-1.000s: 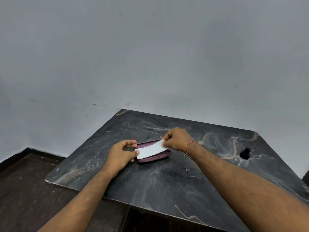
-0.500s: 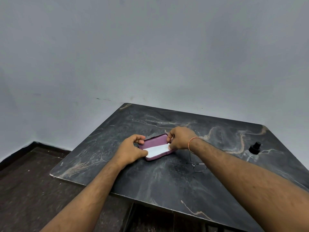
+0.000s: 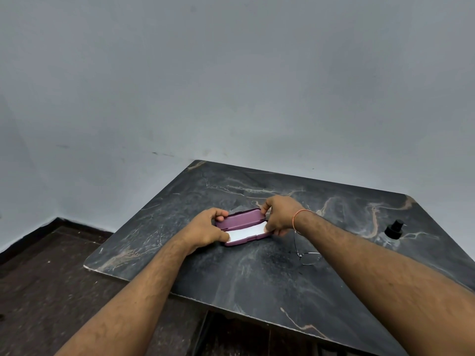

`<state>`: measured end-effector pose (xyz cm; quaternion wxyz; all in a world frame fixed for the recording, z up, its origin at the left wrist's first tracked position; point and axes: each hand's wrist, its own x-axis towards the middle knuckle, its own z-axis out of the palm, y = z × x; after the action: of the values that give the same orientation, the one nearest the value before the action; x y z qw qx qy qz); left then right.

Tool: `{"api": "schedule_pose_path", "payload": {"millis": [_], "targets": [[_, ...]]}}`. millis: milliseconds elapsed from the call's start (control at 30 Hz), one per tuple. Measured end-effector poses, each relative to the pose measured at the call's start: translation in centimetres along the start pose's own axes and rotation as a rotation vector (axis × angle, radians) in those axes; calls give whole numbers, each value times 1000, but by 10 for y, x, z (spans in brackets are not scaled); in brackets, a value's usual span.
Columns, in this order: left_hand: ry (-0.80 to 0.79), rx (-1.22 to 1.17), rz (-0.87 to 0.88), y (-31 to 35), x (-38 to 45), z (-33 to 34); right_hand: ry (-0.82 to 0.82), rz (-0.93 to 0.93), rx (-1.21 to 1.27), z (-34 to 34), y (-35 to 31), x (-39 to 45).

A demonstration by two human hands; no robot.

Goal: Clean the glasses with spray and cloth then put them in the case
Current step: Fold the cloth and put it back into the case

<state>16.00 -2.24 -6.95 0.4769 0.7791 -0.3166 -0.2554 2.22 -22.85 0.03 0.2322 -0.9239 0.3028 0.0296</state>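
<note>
Purple case (image 3: 240, 222) half-open on tabletop (image 3: 257, 278), white cloth (image 3: 246, 232) inside, gripped at its 9 o'clock end by left hand (image 3: 205, 228) and 3 o'clock end by right hand (image 3: 280, 214), fingers curled; glasses (image 3: 307, 255) at 4 o'clock under right forearm.

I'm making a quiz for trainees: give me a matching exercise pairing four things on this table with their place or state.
Things:
1. case
2. cloth
3. glasses
4. spray bottle

Place or state:
A. upright near the table's right edge
B. lying inside the case
C. on the table beside the right forearm
D. held at both ends, lid partly open

Pairs: 1-D, 2-B, 3-C, 4-A
</note>
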Motion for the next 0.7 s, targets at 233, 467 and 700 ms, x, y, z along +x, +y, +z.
{"api": "schedule_pose_path", "payload": {"millis": [233,467,700], "targets": [[78,-17,113,-13,-11,2,23,59,114,5,5,0],[186,34,215,-18,-17,7,-1,71,227,3,7,-6],[412,47,290,-18,-26,10,-20,60,333,1,4,-26]]}}
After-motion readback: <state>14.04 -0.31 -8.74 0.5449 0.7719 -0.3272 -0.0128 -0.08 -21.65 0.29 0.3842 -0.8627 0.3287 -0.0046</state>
